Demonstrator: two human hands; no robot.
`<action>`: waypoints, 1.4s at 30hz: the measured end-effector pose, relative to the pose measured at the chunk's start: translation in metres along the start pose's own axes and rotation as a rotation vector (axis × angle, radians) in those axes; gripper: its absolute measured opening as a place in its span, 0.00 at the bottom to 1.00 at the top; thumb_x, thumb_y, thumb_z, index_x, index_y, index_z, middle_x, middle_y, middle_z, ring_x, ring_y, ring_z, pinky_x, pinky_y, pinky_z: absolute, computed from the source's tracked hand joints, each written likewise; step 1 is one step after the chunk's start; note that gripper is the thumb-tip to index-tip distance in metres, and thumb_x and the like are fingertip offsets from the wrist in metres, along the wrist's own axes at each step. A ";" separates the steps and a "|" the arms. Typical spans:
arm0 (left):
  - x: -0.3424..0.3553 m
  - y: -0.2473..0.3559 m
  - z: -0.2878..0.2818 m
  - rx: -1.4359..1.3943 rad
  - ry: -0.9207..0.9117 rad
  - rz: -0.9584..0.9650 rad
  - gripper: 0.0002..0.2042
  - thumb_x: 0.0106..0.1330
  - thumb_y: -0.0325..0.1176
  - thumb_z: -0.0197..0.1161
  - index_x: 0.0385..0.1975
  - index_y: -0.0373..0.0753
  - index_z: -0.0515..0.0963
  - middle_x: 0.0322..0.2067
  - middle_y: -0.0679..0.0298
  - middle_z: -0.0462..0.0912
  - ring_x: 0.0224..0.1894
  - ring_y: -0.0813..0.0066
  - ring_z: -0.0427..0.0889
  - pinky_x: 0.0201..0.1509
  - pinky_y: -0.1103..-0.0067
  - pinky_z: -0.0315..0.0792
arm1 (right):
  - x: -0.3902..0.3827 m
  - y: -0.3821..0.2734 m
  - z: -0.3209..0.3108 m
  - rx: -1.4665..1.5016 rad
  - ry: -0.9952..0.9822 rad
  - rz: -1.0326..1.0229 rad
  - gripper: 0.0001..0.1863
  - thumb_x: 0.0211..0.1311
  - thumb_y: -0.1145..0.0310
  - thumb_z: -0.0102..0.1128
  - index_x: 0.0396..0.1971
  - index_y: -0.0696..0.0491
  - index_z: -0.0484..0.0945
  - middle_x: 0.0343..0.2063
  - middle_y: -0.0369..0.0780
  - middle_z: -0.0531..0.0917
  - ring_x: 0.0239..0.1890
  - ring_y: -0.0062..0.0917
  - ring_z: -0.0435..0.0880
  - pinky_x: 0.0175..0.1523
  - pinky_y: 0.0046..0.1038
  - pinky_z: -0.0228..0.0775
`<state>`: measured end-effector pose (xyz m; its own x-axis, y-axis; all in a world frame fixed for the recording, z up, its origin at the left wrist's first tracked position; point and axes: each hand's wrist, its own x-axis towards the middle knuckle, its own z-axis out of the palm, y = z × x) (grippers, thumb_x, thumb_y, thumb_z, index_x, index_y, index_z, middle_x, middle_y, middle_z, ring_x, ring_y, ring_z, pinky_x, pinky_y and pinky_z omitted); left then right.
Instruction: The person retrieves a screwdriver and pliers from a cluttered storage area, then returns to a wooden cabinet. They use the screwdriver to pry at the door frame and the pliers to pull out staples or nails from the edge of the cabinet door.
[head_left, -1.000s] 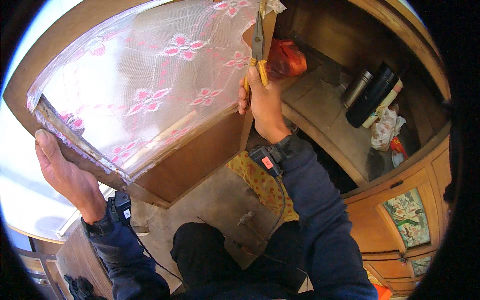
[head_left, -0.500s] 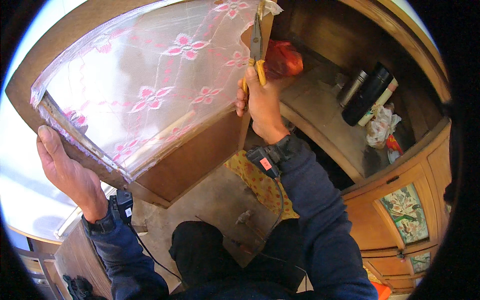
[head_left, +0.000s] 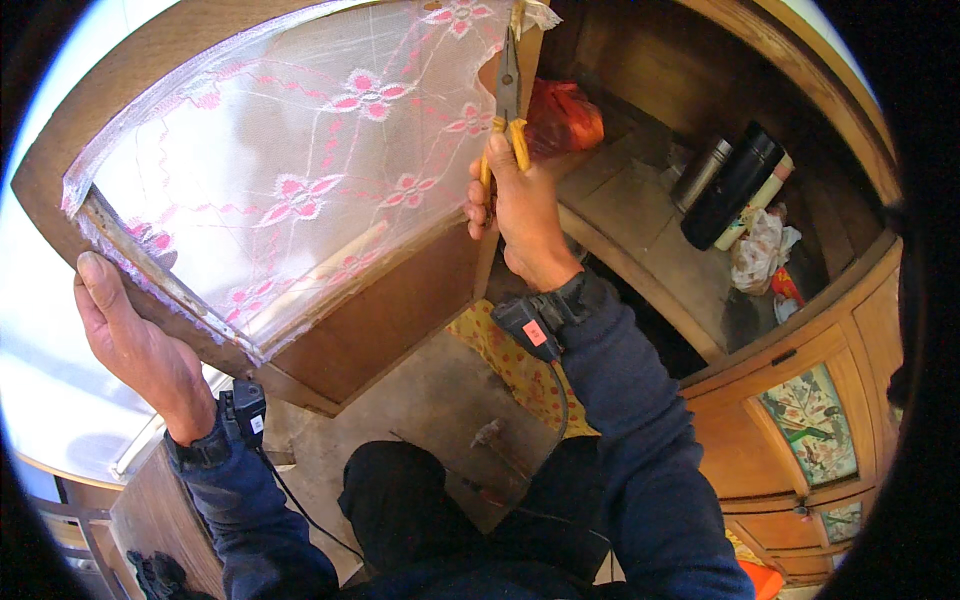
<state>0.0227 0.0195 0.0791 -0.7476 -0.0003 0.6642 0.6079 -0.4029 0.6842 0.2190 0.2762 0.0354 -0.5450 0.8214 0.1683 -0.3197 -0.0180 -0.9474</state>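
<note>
My right hand (head_left: 522, 205) is closed round the yellow handles of a pair of pliers (head_left: 509, 85). Their grey jaws point up along the door's inner edge, where a thin wooden strip (head_left: 517, 14) shows at the tips; whether they bite on it I cannot tell. My left hand (head_left: 140, 345) grips the near left edge of the wooden cabinet door (head_left: 385, 305), thumb on top, fingers partly hidden behind. White lace fabric (head_left: 330, 130) with pink flowers covers the door's upper opening. At its right side, by the pliers, the fabric has a ragged gap.
Inside the open cabinet stand a black flask (head_left: 735, 185), a silver one (head_left: 703, 172), a crumpled plastic bag (head_left: 765, 250) and a red bag (head_left: 565, 115). A hammer (head_left: 490, 435) lies on the floor near my knees. Patterned yellow cloth (head_left: 530, 370) hangs below the cabinet.
The pliers and my right hand have shifted very slightly left. My left hand keeps its place on the door edge.
</note>
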 end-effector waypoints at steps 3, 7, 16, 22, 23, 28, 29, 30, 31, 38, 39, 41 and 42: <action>0.000 0.000 0.000 0.004 -0.007 0.001 0.18 0.76 0.49 0.56 0.44 0.36 0.74 0.39 0.69 0.78 0.44 0.81 0.74 0.54 0.80 0.66 | -0.001 -0.002 0.000 0.007 -0.013 0.003 0.23 0.73 0.46 0.52 0.34 0.53 0.70 0.18 0.33 0.72 0.17 0.20 0.73 0.20 0.24 0.68; 0.000 0.001 0.001 0.010 0.003 -0.003 0.19 0.76 0.49 0.56 0.44 0.36 0.74 0.39 0.69 0.78 0.44 0.81 0.74 0.54 0.80 0.66 | -0.005 -0.005 0.001 0.014 -0.018 0.015 0.23 0.73 0.45 0.52 0.34 0.53 0.70 0.18 0.33 0.72 0.17 0.20 0.73 0.21 0.24 0.69; -0.001 -0.001 -0.001 -0.004 -0.017 0.002 0.19 0.75 0.50 0.57 0.45 0.37 0.73 0.39 0.68 0.78 0.45 0.81 0.74 0.54 0.80 0.67 | -0.007 -0.009 0.004 0.011 -0.025 0.043 0.24 0.73 0.44 0.51 0.34 0.53 0.71 0.19 0.33 0.73 0.18 0.21 0.74 0.21 0.25 0.70; 0.006 -0.007 -0.006 0.099 -0.026 0.093 0.19 0.77 0.46 0.52 0.49 0.34 0.74 0.41 0.60 0.83 0.42 0.74 0.83 0.50 0.76 0.78 | -0.013 -0.015 0.003 0.050 -0.051 0.113 0.25 0.73 0.43 0.51 0.34 0.52 0.71 0.19 0.33 0.73 0.19 0.21 0.74 0.23 0.26 0.70; 0.006 -0.007 -0.005 0.117 0.005 0.082 0.19 0.77 0.46 0.52 0.49 0.33 0.74 0.41 0.60 0.83 0.42 0.74 0.83 0.50 0.76 0.78 | -0.014 -0.016 0.004 0.069 -0.069 0.119 0.25 0.72 0.42 0.51 0.34 0.53 0.71 0.19 0.33 0.73 0.19 0.21 0.74 0.23 0.26 0.71; 0.001 -0.002 -0.001 -0.023 -0.017 -0.005 0.18 0.75 0.49 0.57 0.44 0.37 0.74 0.38 0.68 0.78 0.44 0.81 0.74 0.54 0.80 0.67 | -0.016 -0.021 0.007 0.074 -0.053 0.145 0.25 0.73 0.42 0.51 0.35 0.53 0.72 0.20 0.34 0.73 0.20 0.21 0.74 0.24 0.26 0.70; 0.000 -0.001 0.000 -0.048 -0.019 -0.025 0.18 0.75 0.49 0.57 0.44 0.37 0.74 0.38 0.69 0.78 0.44 0.81 0.74 0.54 0.80 0.67 | -0.017 -0.022 0.008 0.084 -0.054 0.160 0.25 0.73 0.42 0.50 0.35 0.53 0.72 0.20 0.34 0.73 0.20 0.22 0.75 0.24 0.26 0.70; -0.001 0.000 0.001 -0.038 -0.022 -0.022 0.18 0.75 0.49 0.57 0.44 0.37 0.74 0.38 0.69 0.78 0.44 0.81 0.74 0.53 0.80 0.67 | -0.018 -0.022 0.008 0.076 -0.051 0.159 0.25 0.73 0.43 0.50 0.35 0.53 0.72 0.20 0.34 0.74 0.21 0.21 0.75 0.24 0.27 0.71; -0.001 0.001 0.001 -0.032 -0.022 -0.014 0.18 0.75 0.49 0.57 0.44 0.37 0.74 0.38 0.69 0.78 0.44 0.81 0.74 0.53 0.80 0.67 | -0.018 -0.023 0.008 0.067 -0.051 0.154 0.25 0.73 0.43 0.50 0.35 0.53 0.72 0.20 0.34 0.74 0.21 0.21 0.75 0.25 0.27 0.72; 0.000 -0.001 0.000 0.021 -0.010 0.013 0.18 0.76 0.48 0.56 0.43 0.36 0.74 0.37 0.69 0.77 0.44 0.81 0.73 0.54 0.80 0.67 | -0.013 -0.011 0.003 -0.025 -0.005 0.021 0.22 0.75 0.47 0.50 0.35 0.53 0.73 0.20 0.34 0.76 0.19 0.20 0.77 0.23 0.26 0.75; 0.000 -0.001 0.000 0.008 -0.011 0.001 0.18 0.76 0.48 0.56 0.43 0.36 0.74 0.37 0.69 0.77 0.44 0.81 0.73 0.54 0.80 0.67 | -0.010 -0.008 0.001 -0.084 0.047 0.006 0.22 0.75 0.47 0.50 0.35 0.54 0.73 0.20 0.34 0.76 0.19 0.20 0.77 0.22 0.26 0.75; 0.001 -0.002 0.000 -0.017 -0.006 -0.022 0.18 0.76 0.48 0.55 0.44 0.36 0.73 0.37 0.69 0.76 0.45 0.82 0.73 0.54 0.80 0.67 | -0.001 -0.001 -0.003 -0.192 0.111 -0.055 0.22 0.75 0.48 0.51 0.35 0.54 0.73 0.20 0.35 0.76 0.19 0.20 0.77 0.21 0.25 0.74; 0.001 -0.002 0.000 -0.005 -0.004 -0.013 0.18 0.76 0.48 0.55 0.44 0.36 0.73 0.37 0.69 0.76 0.45 0.81 0.73 0.54 0.80 0.67 | 0.002 0.002 -0.005 -0.179 0.077 -0.080 0.21 0.75 0.48 0.51 0.34 0.54 0.73 0.20 0.35 0.76 0.19 0.20 0.77 0.22 0.25 0.74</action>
<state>0.0203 0.0199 0.0786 -0.7541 0.0088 0.6568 0.5970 -0.4076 0.6910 0.2211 0.2808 0.0326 -0.4606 0.8572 0.2303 -0.2130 0.1452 -0.9662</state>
